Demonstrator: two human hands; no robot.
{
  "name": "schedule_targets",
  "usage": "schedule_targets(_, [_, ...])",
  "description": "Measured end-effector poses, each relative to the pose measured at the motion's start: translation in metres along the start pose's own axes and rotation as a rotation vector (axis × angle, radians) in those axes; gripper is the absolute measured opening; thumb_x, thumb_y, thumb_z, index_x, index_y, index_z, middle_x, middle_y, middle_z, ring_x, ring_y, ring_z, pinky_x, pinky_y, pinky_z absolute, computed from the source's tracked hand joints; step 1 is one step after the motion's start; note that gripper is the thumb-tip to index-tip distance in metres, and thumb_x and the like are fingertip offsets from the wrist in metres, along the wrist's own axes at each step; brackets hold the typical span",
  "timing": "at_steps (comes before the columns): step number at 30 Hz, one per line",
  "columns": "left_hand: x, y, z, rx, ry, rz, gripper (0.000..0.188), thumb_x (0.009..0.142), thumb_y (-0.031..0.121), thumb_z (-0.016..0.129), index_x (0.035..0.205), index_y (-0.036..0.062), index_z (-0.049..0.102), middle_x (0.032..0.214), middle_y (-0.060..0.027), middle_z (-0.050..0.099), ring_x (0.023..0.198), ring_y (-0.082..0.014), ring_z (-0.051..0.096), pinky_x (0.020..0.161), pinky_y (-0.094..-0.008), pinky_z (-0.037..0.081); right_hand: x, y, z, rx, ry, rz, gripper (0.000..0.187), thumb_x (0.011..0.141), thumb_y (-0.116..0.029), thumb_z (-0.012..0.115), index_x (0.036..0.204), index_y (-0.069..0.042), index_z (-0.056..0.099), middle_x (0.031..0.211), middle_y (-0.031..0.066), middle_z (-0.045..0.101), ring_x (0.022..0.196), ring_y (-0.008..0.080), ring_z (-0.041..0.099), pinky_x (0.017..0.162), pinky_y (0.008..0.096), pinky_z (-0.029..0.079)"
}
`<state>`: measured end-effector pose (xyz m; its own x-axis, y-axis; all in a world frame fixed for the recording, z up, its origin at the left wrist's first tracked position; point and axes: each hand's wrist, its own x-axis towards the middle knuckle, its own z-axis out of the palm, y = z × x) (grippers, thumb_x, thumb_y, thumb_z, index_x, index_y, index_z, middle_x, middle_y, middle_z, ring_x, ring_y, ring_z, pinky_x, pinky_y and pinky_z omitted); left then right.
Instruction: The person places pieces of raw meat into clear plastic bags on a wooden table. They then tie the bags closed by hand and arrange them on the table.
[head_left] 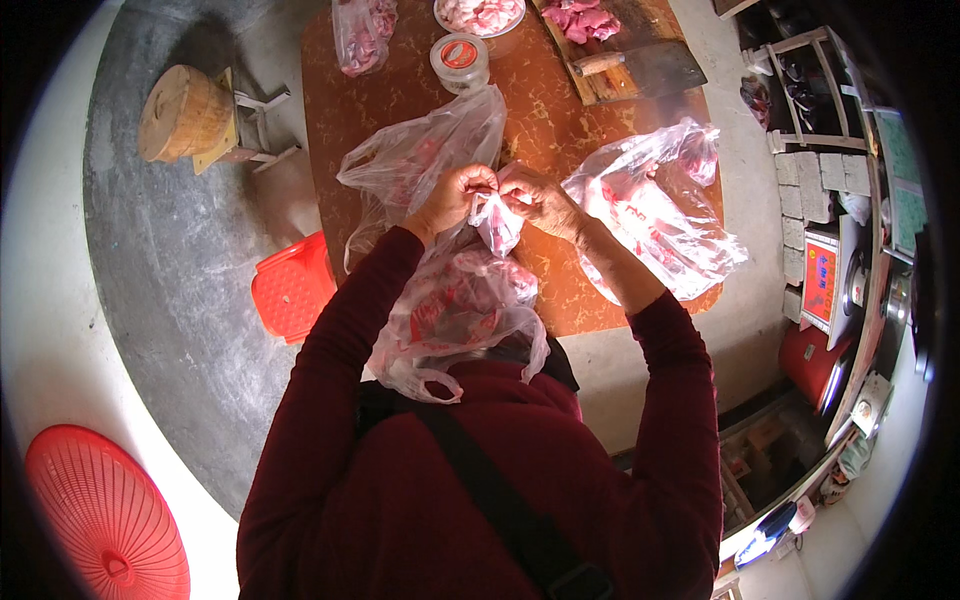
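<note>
Between my hands hangs a small clear plastic bag (497, 230) with something pale and pinkish inside. My left hand (452, 203) pinches the top of this bag from one side. From the other side, the fingers of my right hand (543, 203) are closed on the same gathered plastic. Just below, at the near table edge, lies a larger plastic bag (455, 305) with red print and pinkish contents, its handles drooping towards me. A crumpled clear bag (425, 150) spreads beyond my left hand. Right of my right hand, another printed plastic bag (650, 215) holds pinkish pieces.
The brown marbled table (555, 290) also bears a round clear tub (460, 65), a plate (521, 22) of pale pieces, a bag of meat (362, 38), and a cleaver (660, 70) on a cutting board (590, 90). A red stool (293, 288) stands left; shelving (875, 230) lines the right.
</note>
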<state>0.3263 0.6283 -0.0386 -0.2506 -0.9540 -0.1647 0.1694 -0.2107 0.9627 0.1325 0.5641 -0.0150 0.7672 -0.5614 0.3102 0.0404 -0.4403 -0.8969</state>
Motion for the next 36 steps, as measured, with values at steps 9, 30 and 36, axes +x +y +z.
schedule_targets(9, [-0.003, 0.015, 0.006, 0.155, -0.093, 0.067, 0.017, 0.082, -0.008, 0.055, 0.097, 0.0006, 0.057, 0.094, -0.0025, 0.058, 0.089, -0.0091, 0.056, 0.080, -0.0236, 0.047, -0.012, 0.004, 0.010, 0.222, 0.105, 0.201, 0.016, 0.074, 0.006, 0.059, 0.082, -0.004, 0.050, 0.077, 0.0022, 0.046, 0.064, 0.0107, 0.044, 0.054, 0.0230, 0.037])
schedule_targets(30, [0.114, 0.127, -0.212, 0.788, 0.880, 0.479, 0.054, 0.075, 0.008, 0.066, 0.123, 0.0064, 0.042, 0.121, -0.0154, 0.048, 0.102, -0.0256, 0.051, 0.080, -0.0315, 0.044, -0.024, -0.059, -0.019, -0.075, 0.162, 0.369, 0.019, 0.084, -0.007, 0.059, 0.102, -0.002, 0.055, 0.090, 0.0073, 0.060, 0.082, 0.0150, 0.056, 0.074, 0.0273, 0.045])
schedule_targets(36, [0.181, 0.188, -0.256, 1.222, 0.829, 0.487, 0.077, 0.070, 0.000, 0.061, 0.138, 0.0103, 0.028, 0.139, -0.0220, 0.032, 0.130, -0.0350, 0.028, 0.104, -0.0378, 0.030, -0.034, -0.055, -0.023, 0.052, 0.375, 0.448, 0.016, 0.090, -0.007, 0.050, 0.105, -0.001, 0.051, 0.094, 0.0057, 0.057, 0.071, 0.0084, 0.051, 0.068, 0.0242, 0.045])
